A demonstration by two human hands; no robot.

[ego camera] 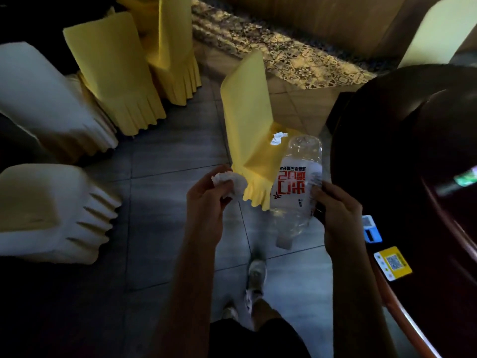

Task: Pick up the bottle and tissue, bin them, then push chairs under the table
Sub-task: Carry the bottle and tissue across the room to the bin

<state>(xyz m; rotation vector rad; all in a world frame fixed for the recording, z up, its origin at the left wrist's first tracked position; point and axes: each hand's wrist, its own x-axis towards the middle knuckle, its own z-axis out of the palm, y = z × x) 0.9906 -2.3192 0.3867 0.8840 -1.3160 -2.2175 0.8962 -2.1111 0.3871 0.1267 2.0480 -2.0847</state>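
Observation:
My left hand (206, 197) is closed around a crumpled white tissue (231, 183). My right hand (338, 208) grips a clear plastic bottle (296, 192) with a red-printed label, held upside down with its cap pointing at the floor. Just beyond both hands stands a yellow-covered chair (247, 117), pulled out from the dark round table (402, 151) on the right. A small white scrap (278, 138) lies on that chair's seat.
Two more yellow-covered chairs (116, 71) and two white-covered chairs (44, 94) stand on the left over grey floor tiles. Yellow and blue stickers (392, 263) sit on the table rim. A patterned carpet (271, 42) runs along the back. My feet show below.

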